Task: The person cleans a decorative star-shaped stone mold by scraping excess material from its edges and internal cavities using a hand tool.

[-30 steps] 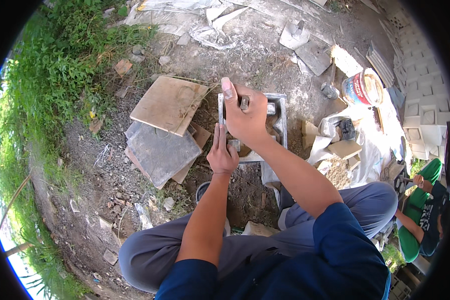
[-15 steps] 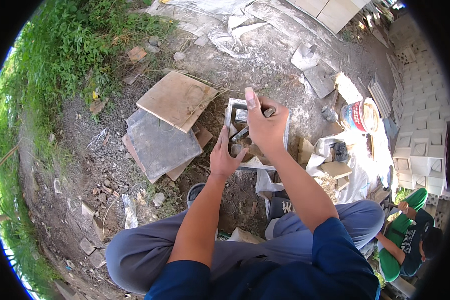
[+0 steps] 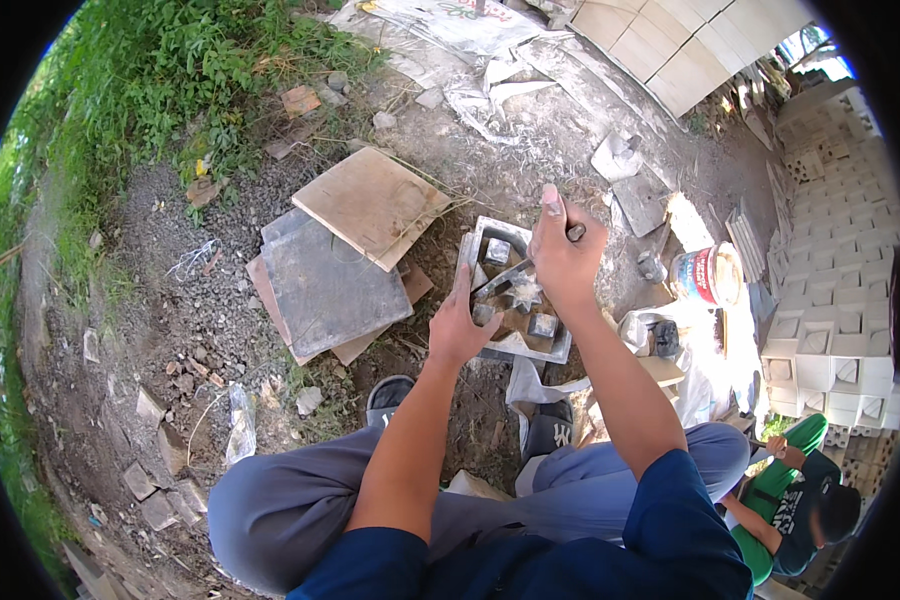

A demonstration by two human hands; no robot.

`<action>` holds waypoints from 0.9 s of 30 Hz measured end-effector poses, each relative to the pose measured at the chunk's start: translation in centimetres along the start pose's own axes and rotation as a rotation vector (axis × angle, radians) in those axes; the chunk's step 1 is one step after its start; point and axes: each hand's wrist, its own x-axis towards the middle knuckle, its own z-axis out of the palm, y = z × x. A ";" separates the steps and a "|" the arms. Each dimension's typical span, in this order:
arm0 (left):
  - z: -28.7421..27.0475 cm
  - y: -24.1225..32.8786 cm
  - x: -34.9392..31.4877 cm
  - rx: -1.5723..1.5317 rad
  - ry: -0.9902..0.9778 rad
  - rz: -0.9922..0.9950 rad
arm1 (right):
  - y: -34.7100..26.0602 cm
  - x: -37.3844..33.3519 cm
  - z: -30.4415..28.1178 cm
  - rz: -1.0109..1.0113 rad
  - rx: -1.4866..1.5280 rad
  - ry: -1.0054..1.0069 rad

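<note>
A grey rectangular mould [image 3: 482, 232] lies on the ground in front of me, with several block-shaped cores and a star-shaped piece [image 3: 524, 292] inside it. My left hand [image 3: 457, 325] rests along its left wall, fingers stretched and thumb apart over the near-left corner. Over the right wall, my right hand [image 3: 568, 262] is closed in a fist, thumb raised, around a rod-like handle [image 3: 576, 232] whose rounded end sticks out. A flat grey bar [image 3: 505, 279] slants across the mould toward that fist; whether it belongs to the handle, I cannot tell.
Square boards [image 3: 370, 205] are stacked left of the mould. Rightward stand a bucket [image 3: 705, 275] and white sacking [image 3: 705, 370] with a dark lump [image 3: 665, 340]. Pale perforated blocks [image 3: 830, 300] are stacked at the far right, near a seated person [image 3: 795, 510]. Plants [image 3: 200, 90] grow far left.
The whole view has shifted, so the mould appears lower and further right. My right hand has moved slightly right over the mould, exposing more of its inside. My left hand stays at the left wall.
</note>
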 end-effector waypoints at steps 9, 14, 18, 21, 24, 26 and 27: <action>-0.4 -0.2 -0.8 0.020 0.027 -0.024 | -2.0 -1.7 0.1 0.009 0.067 -0.003; -0.2 0.4 -0.3 0.026 0.000 -0.043 | -0.6 -0.7 -0.5 0.011 -0.142 -0.146; -0.3 0.9 -0.3 0.015 0.023 -0.022 | -2.8 -2.1 -1.6 0.025 0.213 0.032; -0.2 1.2 0.1 0.008 -0.039 -0.067 | -0.6 -2.1 -0.4 -0.071 -0.092 -0.058; -0.4 0.7 -0.3 0.001 0.042 -0.038 | -1.5 -2.1 -1.6 -0.035 0.115 -0.038; -0.5 1.2 0.2 0.006 0.004 -0.060 | -1.8 -2.7 -1.4 -0.013 0.238 0.064; -0.4 1.7 0.1 0.006 -0.039 -0.080 | -1.5 -2.7 -1.6 -0.009 0.230 0.070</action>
